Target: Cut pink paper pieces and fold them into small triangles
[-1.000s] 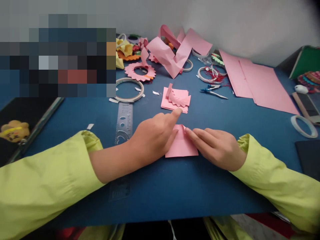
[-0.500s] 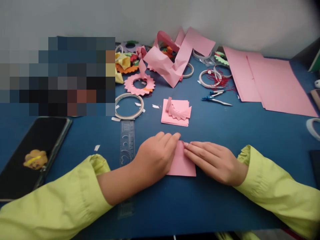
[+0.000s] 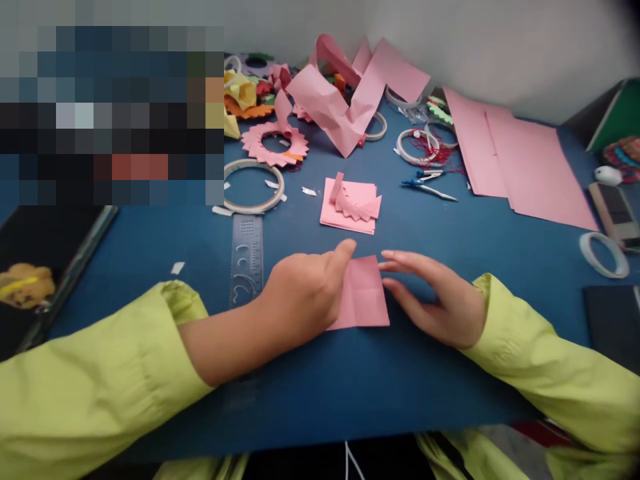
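A pink square of paper point(image 3: 367, 293) with crease lines lies flat on the blue table in front of me. My left hand point(image 3: 307, 287) covers its left side, fingers curled in and thumb raised, closed on that edge. Just off the right edge is my right hand point(image 3: 430, 293), its fingers stretched and apart from the thumb, holding nothing. Beyond the sheet sits a stack of pink paper squares point(image 3: 330, 217) with a curved folded pink paper piece point(image 3: 357, 205) on top. A clear plastic ruler point(image 3: 247, 257) runs partly under my left forearm.
Rolls of tape point(image 3: 253, 187), a pink paper ring point(image 3: 247, 141) and crumpled pink paper point(image 3: 327, 100) lie at the back. A compass point(image 3: 430, 189) is near red thread point(image 3: 440, 157). Large pink sheets point(image 3: 545, 173) lie at right. A dark tablet-like object point(image 3: 55, 247) is at left.
My right hand has lifted off the paper and moved slightly right, its fingers spreading. The paper now shows a wider creased face. My left hand stays on its left side. The view has shifted.
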`<state>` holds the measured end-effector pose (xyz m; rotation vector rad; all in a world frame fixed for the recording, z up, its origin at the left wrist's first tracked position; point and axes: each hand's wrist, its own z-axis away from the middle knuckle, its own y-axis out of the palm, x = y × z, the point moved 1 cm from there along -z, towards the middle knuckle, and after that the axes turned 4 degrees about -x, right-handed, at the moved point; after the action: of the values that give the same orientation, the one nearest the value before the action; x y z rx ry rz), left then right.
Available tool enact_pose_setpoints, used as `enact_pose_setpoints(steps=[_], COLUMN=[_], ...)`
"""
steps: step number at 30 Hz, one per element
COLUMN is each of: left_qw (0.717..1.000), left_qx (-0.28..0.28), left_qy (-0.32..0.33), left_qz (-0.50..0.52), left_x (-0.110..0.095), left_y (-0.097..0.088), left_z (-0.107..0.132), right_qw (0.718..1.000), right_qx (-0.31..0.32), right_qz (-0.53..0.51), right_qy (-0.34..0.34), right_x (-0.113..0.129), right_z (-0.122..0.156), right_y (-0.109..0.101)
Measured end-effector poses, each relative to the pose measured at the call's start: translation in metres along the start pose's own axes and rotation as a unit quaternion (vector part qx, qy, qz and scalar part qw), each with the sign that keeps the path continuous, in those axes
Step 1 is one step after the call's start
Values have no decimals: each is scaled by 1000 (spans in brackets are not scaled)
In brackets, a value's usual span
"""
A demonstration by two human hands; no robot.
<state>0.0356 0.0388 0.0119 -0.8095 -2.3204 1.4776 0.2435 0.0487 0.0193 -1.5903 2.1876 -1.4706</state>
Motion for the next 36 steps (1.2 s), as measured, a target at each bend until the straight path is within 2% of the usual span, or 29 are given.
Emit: enact_pose_setpoints(steps=[1, 3, 6, 10, 15, 19, 21, 25, 28, 30, 31, 32, 33, 35, 36], left_qw=[1000, 997, 992, 990, 993, 994, 993, 993, 995, 985, 975, 968, 965, 972, 976], left_qx=[17, 55, 118, 136, 115, 111, 109, 105, 62, -23, -45, -41, -14, 13, -3], left_qy=[-22, -39, -42, -41, -22, 18, 38, 45, 46, 133, 187, 222, 244, 229, 216], left_qz=[-13, -23, -19, -23, -25, -18, -15, -19, -57, -111, -112, -108, -94, -54, -26], left_x=[0, -2, -4, -5, -6, -1, 2, 5, 1, -5, -8, -10, -12, -11, -9], left_y=[-1, -3, -4, -1, 2, 4, 4, 2, -7, -14, -18, -19, -20, -21, -22], left_z=[0, -1, -3, -4, -4, -8, -10, -12, -7, 0, 5, 10, 14, 20, 21], right_qw=[999, 997, 992, 993, 982, 948, 932, 919, 919, 917, 914, 910, 907, 908, 913], right_qx=[-17, -35, -19, 13, 9, 68, 97, 125, 113, 103, 104, 109, 115, 123, 121], right_qz=[1, 31, 115, 119, 164, 212, 234, 243, 232, 236, 242, 249, 256, 260, 256], right_qy=[42, 64, 39, -10, -95, -226, -259, -283, -297, -306, -310, -313, -313, -304, -295], right_x=[1, 2, 0, -3, -1, 3, 5, 6, 6, 6, 7, 8, 9, 9, 9], right_z=[0, -2, -6, -9, -6, -3, -1, -1, -3, -4, -5, -5, -6, -6, -6], right_y=[2, 4, 6, 8, 6, 3, 1, 0, 0, 0, 0, 0, 0, 0, 0])
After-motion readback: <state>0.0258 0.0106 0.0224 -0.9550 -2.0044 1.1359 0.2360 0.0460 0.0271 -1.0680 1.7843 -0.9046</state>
